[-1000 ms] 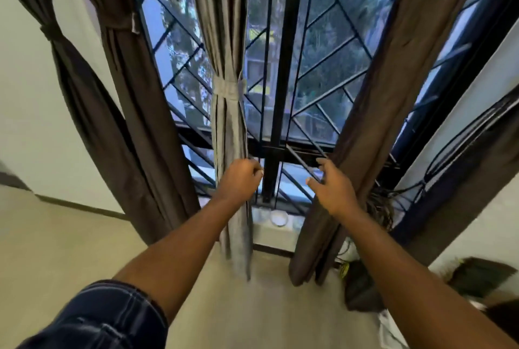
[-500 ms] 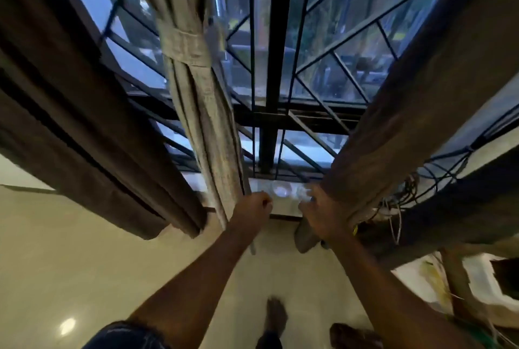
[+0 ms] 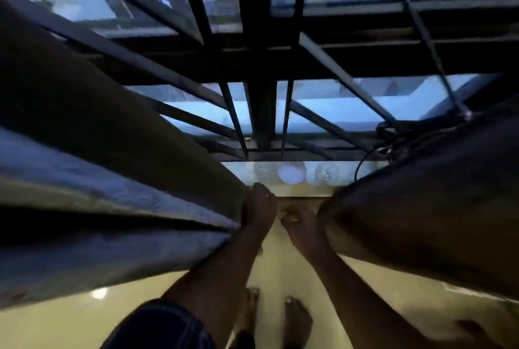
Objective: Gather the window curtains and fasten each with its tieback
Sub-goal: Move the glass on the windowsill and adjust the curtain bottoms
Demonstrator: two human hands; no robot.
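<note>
Head view, blurred: left hand [image 3: 259, 208] clamped on the lower edge of the grey curtain [image 3: 106, 202] at left; right hand [image 3: 299, 223] beside the brown curtain [image 3: 421, 208] at right, grip impossible to tell. Hands close together, low before the barred window [image 3: 261, 67]. Bare feet [image 3: 296, 317] on the floor [image 3: 56, 323]. No writing readable.

Matt woven cloth curtains [image 3: 118, 180], dark metal grille [image 3: 261, 112], glossy floor [image 3: 56, 326].
</note>
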